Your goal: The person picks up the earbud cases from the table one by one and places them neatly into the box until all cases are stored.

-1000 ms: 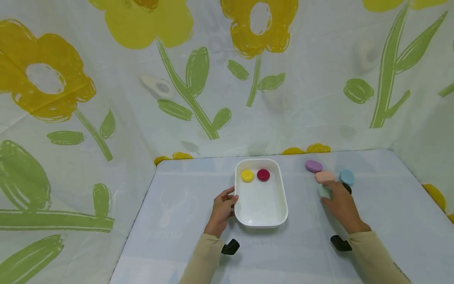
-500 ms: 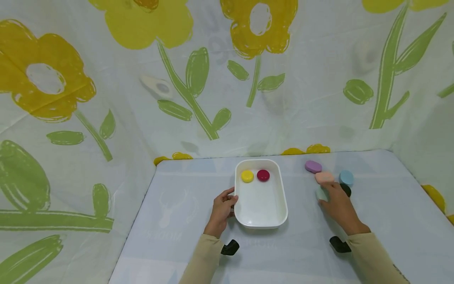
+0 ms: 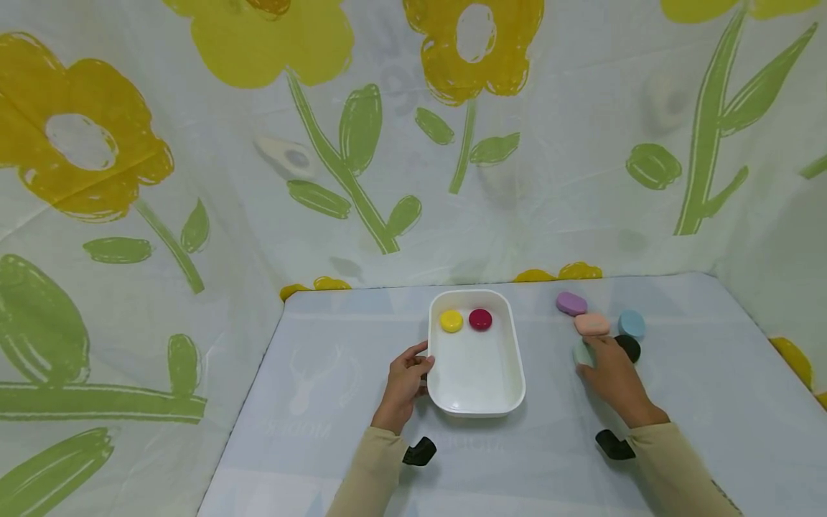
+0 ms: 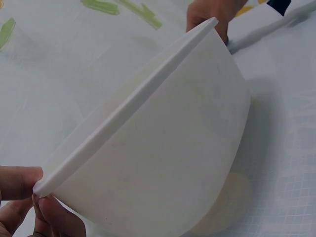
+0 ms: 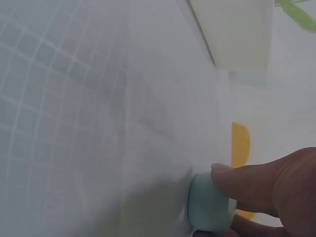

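A white rectangular tray [image 3: 477, 373] with rounded corners stands mid-table. My left hand [image 3: 402, 384] grips its left rim, thumb on top and fingers below, as the left wrist view shows. Inside, at the far end, lie a yellow disc [image 3: 451, 321] and a dark red disc [image 3: 481, 319]. To the right, my right hand [image 3: 614, 377] pinches a mint-green rounded block [image 5: 207, 202] between thumb and fingers. In the right wrist view the block is close to or on the table; its far side is hidden. Just beyond that hand sit a peach block [image 3: 591, 324] and a black disc [image 3: 627, 349].
A purple oval block [image 3: 571, 303] and a light blue round block [image 3: 632, 324] lie at the back right of the table [image 3: 536, 459]. Flower-printed cloth [image 3: 555, 215] hangs behind the table and along both sides.
My right hand has drawn slightly left and nearer to me with the mint-green block, uncovering more of the black disc. My left hand and the tray have stayed in place.
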`<control>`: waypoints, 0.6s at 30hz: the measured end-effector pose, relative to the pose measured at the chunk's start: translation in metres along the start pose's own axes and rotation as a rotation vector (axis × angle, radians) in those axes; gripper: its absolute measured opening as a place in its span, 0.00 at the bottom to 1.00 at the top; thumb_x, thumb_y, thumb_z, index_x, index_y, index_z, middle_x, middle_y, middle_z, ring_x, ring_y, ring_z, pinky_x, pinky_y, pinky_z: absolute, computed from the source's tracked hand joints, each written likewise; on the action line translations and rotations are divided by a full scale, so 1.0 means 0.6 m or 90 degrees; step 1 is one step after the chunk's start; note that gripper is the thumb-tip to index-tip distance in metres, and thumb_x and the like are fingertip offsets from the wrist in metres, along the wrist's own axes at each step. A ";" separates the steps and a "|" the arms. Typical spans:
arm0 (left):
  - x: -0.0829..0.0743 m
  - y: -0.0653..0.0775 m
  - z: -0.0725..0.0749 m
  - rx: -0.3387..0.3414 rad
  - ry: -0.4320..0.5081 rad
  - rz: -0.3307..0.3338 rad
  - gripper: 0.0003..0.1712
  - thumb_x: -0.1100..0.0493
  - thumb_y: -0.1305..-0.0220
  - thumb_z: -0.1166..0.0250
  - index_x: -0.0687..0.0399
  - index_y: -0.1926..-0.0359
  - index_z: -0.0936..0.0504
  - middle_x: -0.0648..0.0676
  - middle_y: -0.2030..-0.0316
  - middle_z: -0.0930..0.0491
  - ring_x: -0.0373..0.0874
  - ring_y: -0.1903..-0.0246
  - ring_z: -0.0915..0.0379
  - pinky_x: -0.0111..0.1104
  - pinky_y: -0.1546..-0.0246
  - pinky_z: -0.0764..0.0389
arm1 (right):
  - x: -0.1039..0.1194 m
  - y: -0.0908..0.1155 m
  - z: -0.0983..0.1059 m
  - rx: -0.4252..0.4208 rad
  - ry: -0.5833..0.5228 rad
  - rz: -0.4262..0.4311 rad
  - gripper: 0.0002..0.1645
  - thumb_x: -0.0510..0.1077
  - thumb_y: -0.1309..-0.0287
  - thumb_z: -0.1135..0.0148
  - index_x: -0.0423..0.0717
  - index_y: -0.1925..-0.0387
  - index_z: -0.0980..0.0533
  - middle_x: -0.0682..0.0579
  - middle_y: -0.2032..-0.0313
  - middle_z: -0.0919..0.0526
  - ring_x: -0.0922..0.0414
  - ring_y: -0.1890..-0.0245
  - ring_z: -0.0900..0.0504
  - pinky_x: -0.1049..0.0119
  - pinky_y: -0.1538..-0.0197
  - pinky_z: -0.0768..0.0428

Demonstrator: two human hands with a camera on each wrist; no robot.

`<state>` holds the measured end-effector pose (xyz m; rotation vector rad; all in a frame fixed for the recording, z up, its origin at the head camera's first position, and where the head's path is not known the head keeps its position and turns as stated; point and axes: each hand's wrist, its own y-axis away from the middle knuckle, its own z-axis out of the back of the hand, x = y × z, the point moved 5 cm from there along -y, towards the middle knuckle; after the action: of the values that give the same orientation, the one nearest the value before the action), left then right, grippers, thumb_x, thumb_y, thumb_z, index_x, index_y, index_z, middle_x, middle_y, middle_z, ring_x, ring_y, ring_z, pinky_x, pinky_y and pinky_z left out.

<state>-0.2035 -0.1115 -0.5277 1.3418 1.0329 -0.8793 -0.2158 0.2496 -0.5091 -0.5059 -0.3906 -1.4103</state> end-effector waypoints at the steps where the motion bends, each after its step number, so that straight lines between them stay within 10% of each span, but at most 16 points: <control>1: 0.000 0.000 0.000 0.000 0.000 0.000 0.26 0.60 0.22 0.36 0.59 0.27 0.24 0.56 0.54 0.21 0.44 0.67 0.22 0.30 0.74 0.20 | 0.000 0.000 -0.001 0.001 -0.005 0.000 0.36 0.28 0.42 0.28 0.14 0.36 0.31 0.15 0.38 0.31 0.21 0.36 0.31 0.29 0.36 0.30; 18: 0.002 -0.003 0.000 0.003 0.004 0.005 0.25 0.60 0.22 0.36 0.58 0.28 0.23 0.54 0.56 0.21 0.43 0.67 0.22 0.31 0.73 0.19 | 0.108 -0.026 0.006 0.012 -0.053 0.031 0.36 0.32 0.36 0.28 0.22 0.32 0.31 0.23 0.37 0.29 0.29 0.39 0.25 0.32 0.36 0.25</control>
<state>-0.2047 -0.1116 -0.5296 1.3532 1.0300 -0.8722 -0.2229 0.1965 -0.4697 -0.5561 -0.4554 -1.3397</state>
